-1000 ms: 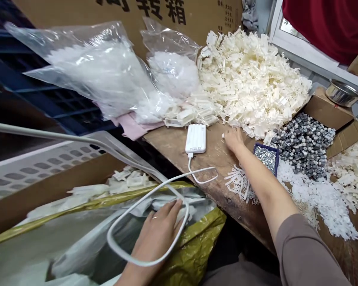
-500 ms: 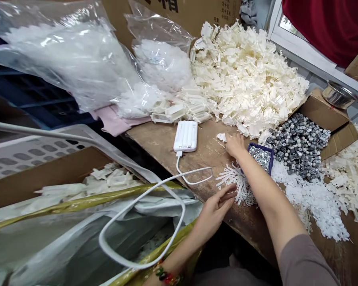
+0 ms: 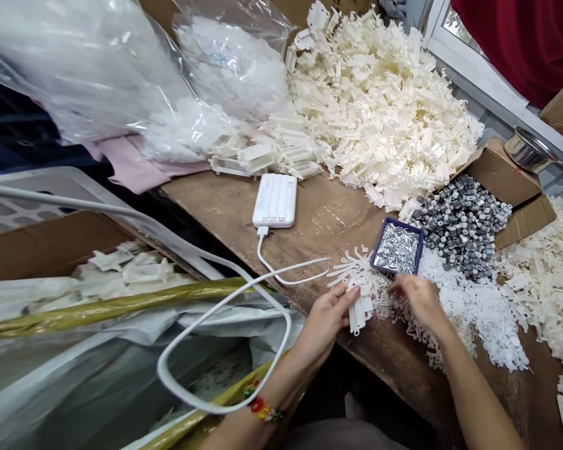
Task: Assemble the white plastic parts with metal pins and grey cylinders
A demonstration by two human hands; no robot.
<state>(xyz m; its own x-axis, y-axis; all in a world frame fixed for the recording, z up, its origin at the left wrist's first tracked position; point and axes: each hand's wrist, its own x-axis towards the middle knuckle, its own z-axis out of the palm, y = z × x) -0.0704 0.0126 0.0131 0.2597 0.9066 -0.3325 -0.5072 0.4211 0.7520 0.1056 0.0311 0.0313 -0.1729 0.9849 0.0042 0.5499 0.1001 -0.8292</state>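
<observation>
My left hand is closed, its thumb and fingers pinching a white plastic housing above the table's front edge. Just beyond it lies a fan of thin white plastic strips. My right hand is over small white parts at the near edge of a blue tray. Its fingers are curled together, slightly blurred, and whatever they pinch is hidden. Many short metal pins fill that tray. To its right spreads a pile of small translucent white pieces.
A white power bank with a looping white cable lies left of my hands. Behind rises a heap of cream plastic housings. Grey-and-white small blocks spill from a cardboard box. Plastic bags stand back left.
My right hand has drawn back from near the cream heap to the blue tray's near edge. The white housing is now in my left hand. The view has shifted slightly.
</observation>
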